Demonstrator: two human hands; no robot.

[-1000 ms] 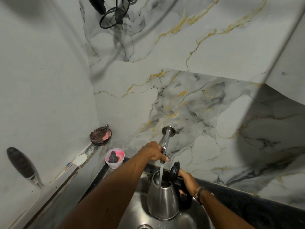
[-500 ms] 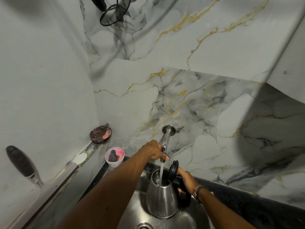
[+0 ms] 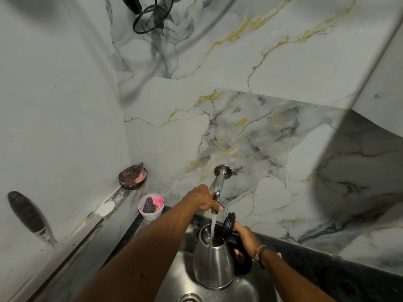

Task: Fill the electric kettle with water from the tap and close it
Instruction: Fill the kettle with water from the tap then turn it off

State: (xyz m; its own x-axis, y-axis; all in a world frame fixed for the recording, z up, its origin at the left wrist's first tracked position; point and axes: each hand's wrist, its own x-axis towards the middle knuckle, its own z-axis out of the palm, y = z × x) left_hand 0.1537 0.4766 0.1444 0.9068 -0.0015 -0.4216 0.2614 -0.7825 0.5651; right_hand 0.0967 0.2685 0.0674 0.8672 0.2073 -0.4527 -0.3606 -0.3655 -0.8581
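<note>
A steel electric kettle [image 3: 212, 267] stands in the sink [image 3: 244, 289] under the chrome wall tap [image 3: 219, 184]. Its black lid [image 3: 229, 224] is tipped up and open. A stream of water [image 3: 212, 227] runs from the spout into the kettle's mouth. My left hand [image 3: 204, 198] is closed around the tap's lower end, at its handle. My right hand [image 3: 246, 237] grips the kettle's black handle at the right.
A small pink-stained cup [image 3: 151, 207] stands at the sink's left back corner. On the ledge above it sit a round dark dish [image 3: 133, 175] and a white lid [image 3: 106, 208]. A dark-handled tool [image 3: 28, 214] leans at the left wall. Black cables [image 3: 150, 18] hang on the marble wall.
Hands, kettle and tap keep their places; water keeps running into the kettle. The view has shifted only slightly.
</note>
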